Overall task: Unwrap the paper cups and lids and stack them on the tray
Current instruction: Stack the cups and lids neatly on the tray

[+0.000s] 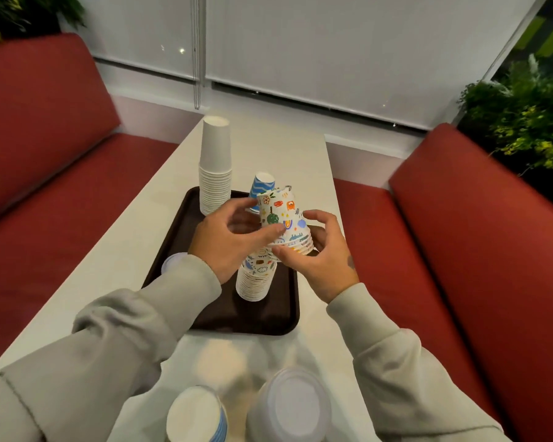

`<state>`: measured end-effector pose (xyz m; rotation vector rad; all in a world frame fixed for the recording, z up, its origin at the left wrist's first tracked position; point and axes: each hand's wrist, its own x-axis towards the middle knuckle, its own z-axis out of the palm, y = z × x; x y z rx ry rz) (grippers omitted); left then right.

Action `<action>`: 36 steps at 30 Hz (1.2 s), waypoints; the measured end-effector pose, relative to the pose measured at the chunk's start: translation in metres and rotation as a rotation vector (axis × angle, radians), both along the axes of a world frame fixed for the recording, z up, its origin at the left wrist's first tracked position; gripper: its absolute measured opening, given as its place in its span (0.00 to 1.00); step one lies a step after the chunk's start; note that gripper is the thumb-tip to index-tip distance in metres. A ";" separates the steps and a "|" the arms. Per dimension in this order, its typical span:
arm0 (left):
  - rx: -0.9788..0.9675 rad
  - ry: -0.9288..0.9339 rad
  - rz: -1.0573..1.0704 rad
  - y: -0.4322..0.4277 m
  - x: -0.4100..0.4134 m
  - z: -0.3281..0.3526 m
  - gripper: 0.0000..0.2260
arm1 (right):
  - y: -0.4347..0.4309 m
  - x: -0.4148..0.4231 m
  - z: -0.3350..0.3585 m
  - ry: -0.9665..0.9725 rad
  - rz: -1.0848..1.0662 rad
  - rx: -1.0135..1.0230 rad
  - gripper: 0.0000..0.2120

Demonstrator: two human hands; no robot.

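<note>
Both hands grip a short batch of patterned cups point(284, 221), tilted, mouths down. Left hand point(227, 240) pinches its side; right hand point(316, 260) cradles the rim from below, likely to steer it onto the patterned stack point(256, 279) just beneath, mid-tray point(265, 320). White cups point(214, 167) stand at the tray's 11 o'clock, a blue cup point(262, 185) at 12. Lids point(291, 406) and more cups point(195, 416) wait at 6 o'clock, off the tray.

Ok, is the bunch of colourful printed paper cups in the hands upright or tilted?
Tilted. The colourful printed paper cups lean, rims down, above the matching stack on the dark brown tray, held by both hands.
</note>
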<state>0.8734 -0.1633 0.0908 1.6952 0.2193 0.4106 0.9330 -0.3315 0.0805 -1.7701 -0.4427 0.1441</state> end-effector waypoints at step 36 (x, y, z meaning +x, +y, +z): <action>0.185 0.222 0.030 -0.002 0.024 -0.029 0.33 | -0.041 0.019 -0.012 0.145 -0.283 0.120 0.19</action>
